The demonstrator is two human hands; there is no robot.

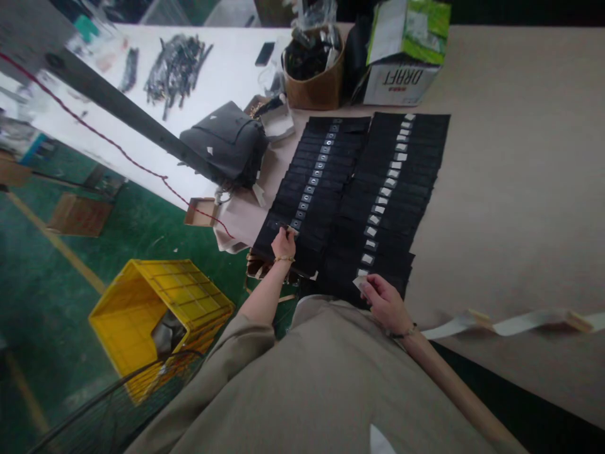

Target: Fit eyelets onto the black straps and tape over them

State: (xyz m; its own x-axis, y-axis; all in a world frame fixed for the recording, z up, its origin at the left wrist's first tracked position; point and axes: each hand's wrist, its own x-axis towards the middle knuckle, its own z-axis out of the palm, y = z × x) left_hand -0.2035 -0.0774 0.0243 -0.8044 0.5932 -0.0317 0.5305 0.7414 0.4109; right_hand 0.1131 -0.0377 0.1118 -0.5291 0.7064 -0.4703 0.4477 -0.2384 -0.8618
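Observation:
Two overlapping columns of black fabric pieces lie on the table in front of me. The left column (326,189) carries a row of small grey squares with dark centres. Small whitish patches run down the right column (406,189). At the near end of the left column, my left hand (283,246) is closed with its fingertips on the fabric; a small pale bit shows beside them, and what they pinch is too small to name. My right hand (386,304) pinches a small whitish patch (359,282) over the near end of the right column.
A grey bundle (227,142), a brown container (314,79) and a green-white box (401,75) stand beyond the columns. A whitish strip (520,325) crosses the table at right. Left are a slanted metal bar (132,116), a red cord (94,130) and a yellow crate (189,287).

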